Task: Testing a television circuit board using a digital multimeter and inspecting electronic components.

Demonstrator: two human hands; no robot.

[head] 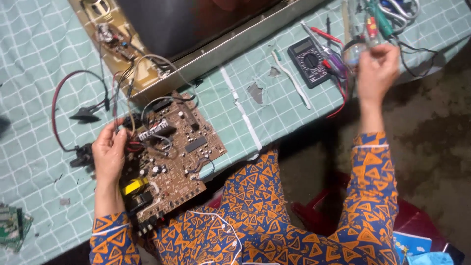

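- Far left, a small green board [13, 228] lies at the edge of my table with its green checked cloth [34, 59].
- A red and black wire loop [58, 105] runs to black plugs just beside my left hand [109, 154].
- My left hand is curled on the left edge of the brown circuit board [171, 157], fingers around the wires there. The board hangs partly off the table, over my lap.
- I think the board could tip off the edge if I let go, because only part of it rests on the cloth. A hard pull could snap a wire.
- A big grey set [196, 24] lies behind the board.
- A black meter [309, 60] sits further right.
- My right hand [377, 73] is up by the tools [382, 19], fingers pinched, but it is blurry, so I cannot tell what it holds. It could knock the tools over.
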